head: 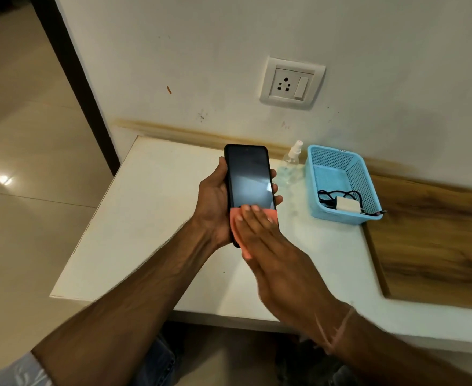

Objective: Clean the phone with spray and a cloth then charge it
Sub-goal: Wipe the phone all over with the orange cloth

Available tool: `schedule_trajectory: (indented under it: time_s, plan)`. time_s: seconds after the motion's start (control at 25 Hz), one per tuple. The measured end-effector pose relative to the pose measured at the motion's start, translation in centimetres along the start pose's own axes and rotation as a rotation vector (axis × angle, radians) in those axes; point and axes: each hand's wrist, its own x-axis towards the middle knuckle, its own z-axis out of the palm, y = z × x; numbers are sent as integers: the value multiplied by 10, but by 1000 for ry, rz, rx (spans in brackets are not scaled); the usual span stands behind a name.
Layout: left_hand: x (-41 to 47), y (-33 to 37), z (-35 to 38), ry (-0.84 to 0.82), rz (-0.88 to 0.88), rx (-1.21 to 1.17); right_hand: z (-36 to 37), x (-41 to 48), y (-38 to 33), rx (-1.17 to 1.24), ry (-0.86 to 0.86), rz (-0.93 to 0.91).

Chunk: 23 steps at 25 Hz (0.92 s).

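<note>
My left hand (212, 207) grips a black phone (248, 176) screen-up above the white table, fingers wrapped round its edges. A pink cloth (237, 235) lies on the phone's lower end. My right hand (273, 246) presses the cloth flat against the screen with straight fingers. A small clear spray bottle (292, 160) with a white nozzle stands at the back of the table. A white charger with a black cable (343, 204) lies in the blue basket.
The blue basket (368, 190) sits right of the bottle on the white table (145, 218). A wall socket with a switch (292, 83) is above it. A wooden surface (435, 235) adjoins the table's right side. Tiled floor lies to the left.
</note>
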Motion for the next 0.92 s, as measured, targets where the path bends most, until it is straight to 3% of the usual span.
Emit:
schedule_trajectory:
  time_s: [0.28, 0.4, 0.56, 0.68, 0.92]
  plan:
    - [-3, -7, 11, -7, 7, -48, -24, 90, 33, 71, 59, 269]
    - [-4, -4, 10, -34, 19, -66, -8, 91, 10, 116, 59, 198]
    - [-6, 6, 7, -38, -12, -45, 8, 12, -16, 31, 33, 20]
    - [-5, 4, 10, -35, -9, -71, -6, -4, -2, 44, -25, -5]
    - [-5, -9, 14, -22, -10, -59, -32, 103, 31, 126, 94, 291]
